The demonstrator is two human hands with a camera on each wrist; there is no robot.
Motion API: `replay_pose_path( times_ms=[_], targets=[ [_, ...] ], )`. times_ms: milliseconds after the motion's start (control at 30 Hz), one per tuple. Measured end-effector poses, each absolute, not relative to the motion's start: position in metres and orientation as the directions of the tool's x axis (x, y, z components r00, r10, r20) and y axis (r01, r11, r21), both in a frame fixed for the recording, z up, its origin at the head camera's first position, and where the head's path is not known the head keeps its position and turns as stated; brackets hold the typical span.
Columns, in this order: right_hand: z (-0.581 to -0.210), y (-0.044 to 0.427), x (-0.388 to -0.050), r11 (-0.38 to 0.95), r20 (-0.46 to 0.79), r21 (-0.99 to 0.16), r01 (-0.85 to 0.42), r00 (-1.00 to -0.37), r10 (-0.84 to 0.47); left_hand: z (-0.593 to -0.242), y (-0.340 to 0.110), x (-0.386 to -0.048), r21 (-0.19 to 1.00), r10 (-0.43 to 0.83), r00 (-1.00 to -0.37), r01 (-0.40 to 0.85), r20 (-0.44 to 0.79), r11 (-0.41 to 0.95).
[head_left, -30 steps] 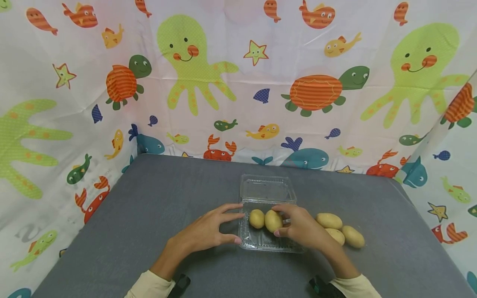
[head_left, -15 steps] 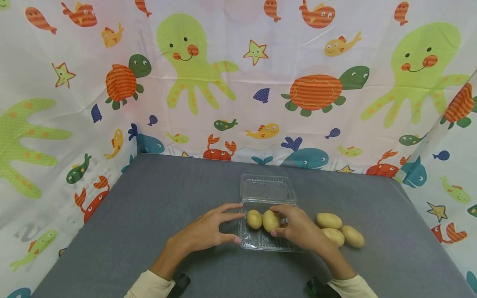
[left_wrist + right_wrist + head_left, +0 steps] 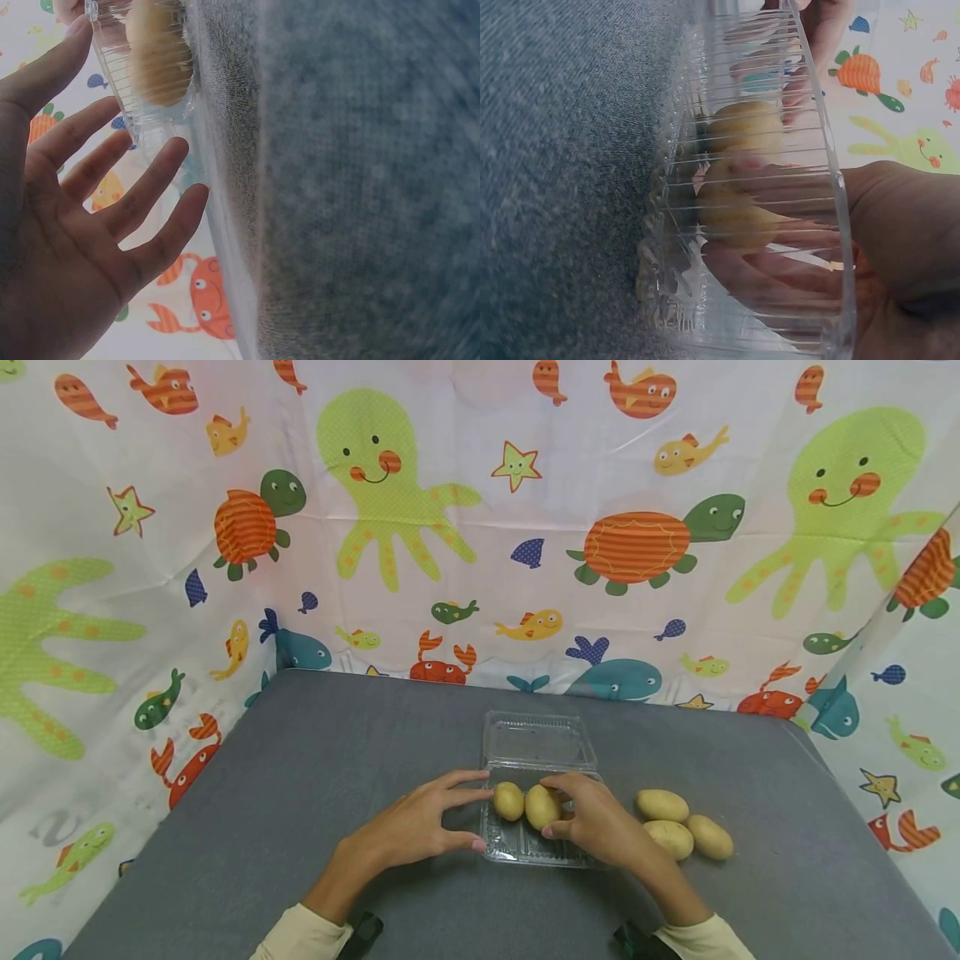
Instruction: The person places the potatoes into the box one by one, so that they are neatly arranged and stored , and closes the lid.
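A clear plastic clamshell container (image 3: pixel 540 857) lies open on the table, its lid (image 3: pixel 538 739) folded back at the far side. Two yellow potatoes sit in its base, side by side. My right hand (image 3: pixel 603 818) reaches into the tray and holds the right-hand potato (image 3: pixel 542 807) between thumb and fingers. The other potato (image 3: pixel 508 802) lies just left of it, close to the left wall. My left hand (image 3: pixel 416 822) is at that wall with its fingers spread; in the left wrist view the thumb tip meets the rim (image 3: pixel 112 82). In the right wrist view, the ribbed wall partly veils both potatoes.
Three more potatoes lie grouped on the grey table (image 3: pixel 360 727) right of the container, near my right forearm: one at the back (image 3: pixel 662 804), one in front (image 3: pixel 670 838), one at the right (image 3: pixel 709 837). A sea-animal curtain (image 3: pixel 465 510) hangs round the table's back and sides.
My right hand has shifted slightly left with its potato, and the other potato has moved left too, toward the container wall. My left hand has stayed in place.
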State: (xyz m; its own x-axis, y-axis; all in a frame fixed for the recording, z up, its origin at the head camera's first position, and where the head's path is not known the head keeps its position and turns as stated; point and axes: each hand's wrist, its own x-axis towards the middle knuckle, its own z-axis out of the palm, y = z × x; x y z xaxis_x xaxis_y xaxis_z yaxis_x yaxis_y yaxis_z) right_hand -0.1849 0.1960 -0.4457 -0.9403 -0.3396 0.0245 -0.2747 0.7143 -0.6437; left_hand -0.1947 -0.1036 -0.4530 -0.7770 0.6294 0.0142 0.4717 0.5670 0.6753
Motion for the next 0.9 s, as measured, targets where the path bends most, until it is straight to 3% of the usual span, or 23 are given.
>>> replay_pose_path(
  times_ms=[900],
  targets=[
    [-0.4444, 0.1918, -0.1833, 0.741, 0.026, -0.609, -0.283, -0.941, -0.338, -0.453, -0.1029, -0.1944, 0.683, 0.63, -0.777, 0.463, 0.005, 0.565]
  ],
)
